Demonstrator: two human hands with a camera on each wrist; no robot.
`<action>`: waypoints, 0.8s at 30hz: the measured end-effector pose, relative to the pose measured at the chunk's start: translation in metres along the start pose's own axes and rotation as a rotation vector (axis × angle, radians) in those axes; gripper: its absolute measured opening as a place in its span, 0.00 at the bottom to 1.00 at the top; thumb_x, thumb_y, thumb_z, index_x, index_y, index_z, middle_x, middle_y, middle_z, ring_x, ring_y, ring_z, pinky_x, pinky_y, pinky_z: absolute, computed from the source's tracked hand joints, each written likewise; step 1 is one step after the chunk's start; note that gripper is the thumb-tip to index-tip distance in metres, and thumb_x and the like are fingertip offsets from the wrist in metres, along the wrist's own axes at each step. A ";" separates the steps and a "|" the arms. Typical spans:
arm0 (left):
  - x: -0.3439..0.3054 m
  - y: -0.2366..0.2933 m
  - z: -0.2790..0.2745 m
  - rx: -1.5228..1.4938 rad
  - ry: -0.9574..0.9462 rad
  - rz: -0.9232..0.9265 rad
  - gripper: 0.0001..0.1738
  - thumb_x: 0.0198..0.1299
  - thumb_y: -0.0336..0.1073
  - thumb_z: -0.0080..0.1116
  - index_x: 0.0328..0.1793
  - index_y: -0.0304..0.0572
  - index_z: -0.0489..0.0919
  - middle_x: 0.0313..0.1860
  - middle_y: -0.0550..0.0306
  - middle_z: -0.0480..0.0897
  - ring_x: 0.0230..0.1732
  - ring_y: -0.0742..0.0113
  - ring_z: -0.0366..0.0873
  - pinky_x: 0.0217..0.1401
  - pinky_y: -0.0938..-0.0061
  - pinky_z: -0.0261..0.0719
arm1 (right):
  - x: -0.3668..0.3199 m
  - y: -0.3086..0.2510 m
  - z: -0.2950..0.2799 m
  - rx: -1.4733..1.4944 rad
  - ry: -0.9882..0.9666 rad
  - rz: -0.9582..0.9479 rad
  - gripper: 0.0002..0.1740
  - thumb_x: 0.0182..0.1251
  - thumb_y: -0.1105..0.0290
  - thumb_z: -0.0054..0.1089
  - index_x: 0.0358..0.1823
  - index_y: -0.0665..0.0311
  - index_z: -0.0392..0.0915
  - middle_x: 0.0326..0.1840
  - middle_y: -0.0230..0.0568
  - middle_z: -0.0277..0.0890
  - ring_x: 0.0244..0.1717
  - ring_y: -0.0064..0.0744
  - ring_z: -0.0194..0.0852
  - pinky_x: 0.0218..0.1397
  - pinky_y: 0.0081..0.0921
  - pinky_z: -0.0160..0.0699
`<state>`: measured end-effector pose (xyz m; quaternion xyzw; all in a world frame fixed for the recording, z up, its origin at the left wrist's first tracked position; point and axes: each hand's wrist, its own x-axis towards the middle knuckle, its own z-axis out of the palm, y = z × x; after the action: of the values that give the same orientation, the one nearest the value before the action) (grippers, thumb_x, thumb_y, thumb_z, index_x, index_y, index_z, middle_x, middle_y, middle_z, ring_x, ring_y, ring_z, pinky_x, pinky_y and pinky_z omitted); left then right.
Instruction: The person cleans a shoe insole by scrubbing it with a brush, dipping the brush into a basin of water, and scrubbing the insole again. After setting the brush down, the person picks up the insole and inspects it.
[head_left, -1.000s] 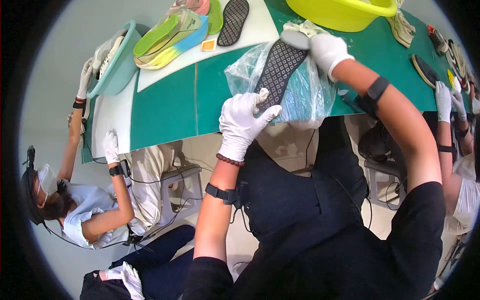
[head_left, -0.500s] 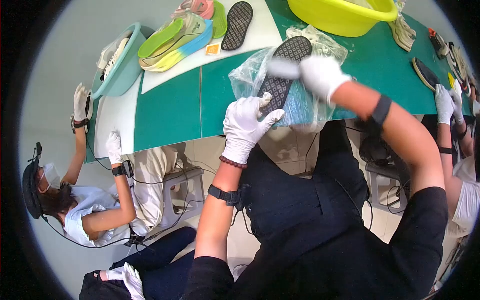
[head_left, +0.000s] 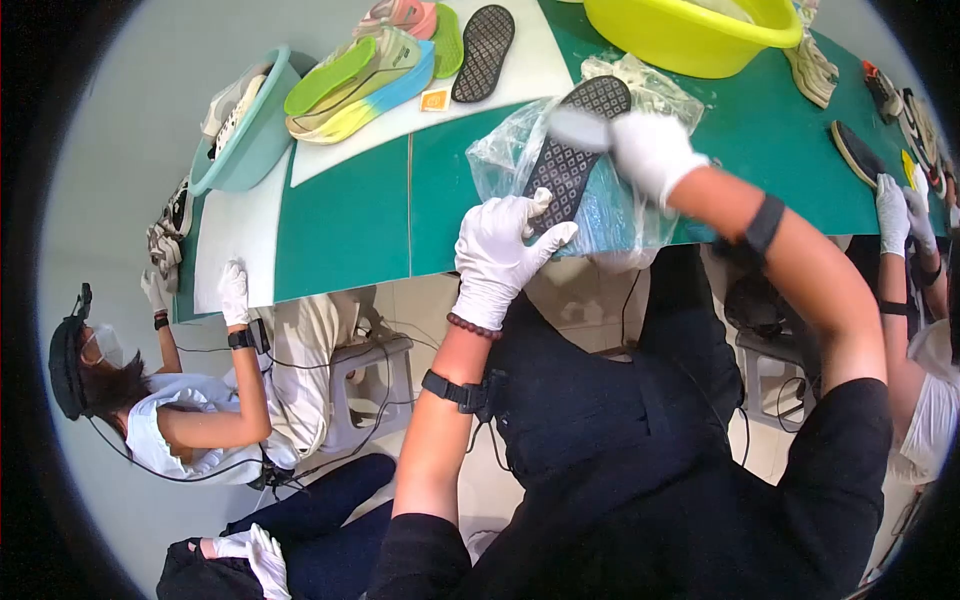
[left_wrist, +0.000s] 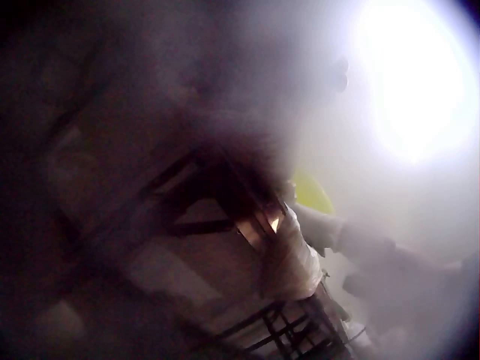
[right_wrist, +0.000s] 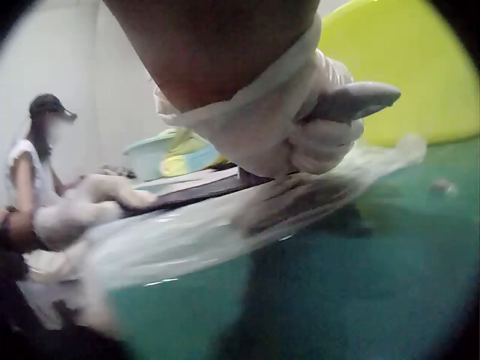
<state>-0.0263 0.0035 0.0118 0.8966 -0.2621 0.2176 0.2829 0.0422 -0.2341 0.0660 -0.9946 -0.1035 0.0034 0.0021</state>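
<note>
A black insole (head_left: 562,178) with a pale diamond pattern lies on a crumpled clear plastic bag (head_left: 492,158) near the table's front edge. My gloved left hand (head_left: 500,245) pinches its near end between thumb and fingers. Gripped in my gloved right hand (head_left: 655,155) is a brush, its pale oval head (head_left: 578,130) blurred across the upper half of the insole. The right wrist view shows the brush's grey handle (right_wrist: 356,101) poking out of the fist, low over the insole. The left wrist view is hazy and dark, with little detail.
A yellow basin (head_left: 690,40) stands behind the bag on the green table (head_left: 345,220). To the left, a second black insole (head_left: 484,55) and a colourful shoe (head_left: 385,95) lie on a white sheet, with a blue basin (head_left: 240,150) of shoes beyond. Other people sit on both sides.
My right hand has swept the brush from the insole's far end down and left across it, while my left hand keeps its pinch. A neighbour's hand has left the blue basin.
</note>
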 end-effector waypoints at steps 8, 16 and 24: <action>0.003 0.001 -0.001 -0.020 0.004 0.003 0.25 0.49 0.53 0.80 0.44 0.43 0.88 0.23 0.59 0.80 0.24 0.64 0.75 0.31 0.67 0.76 | 0.010 0.015 0.007 -0.046 0.051 0.035 0.13 0.65 0.71 0.56 0.41 0.64 0.90 0.41 0.57 0.88 0.44 0.51 0.91 0.49 0.45 0.89; 0.002 0.001 0.001 -0.010 -0.008 0.001 0.26 0.49 0.53 0.80 0.46 0.42 0.88 0.25 0.58 0.82 0.24 0.63 0.76 0.33 0.68 0.77 | 0.008 0.008 -0.004 0.013 -0.028 0.025 0.12 0.66 0.72 0.56 0.39 0.65 0.90 0.38 0.56 0.88 0.42 0.50 0.91 0.48 0.41 0.89; 0.002 -0.001 0.001 -0.011 -0.006 0.016 0.25 0.49 0.51 0.80 0.47 0.42 0.88 0.24 0.59 0.80 0.25 0.63 0.77 0.33 0.67 0.77 | 0.013 0.021 -0.004 -0.068 -0.090 0.014 0.11 0.62 0.73 0.59 0.39 0.65 0.90 0.40 0.57 0.88 0.43 0.52 0.91 0.47 0.42 0.89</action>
<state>-0.0241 0.0023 0.0116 0.8937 -0.2711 0.2155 0.2853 0.0589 -0.2515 0.0693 -0.9936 -0.0968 0.0448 -0.0363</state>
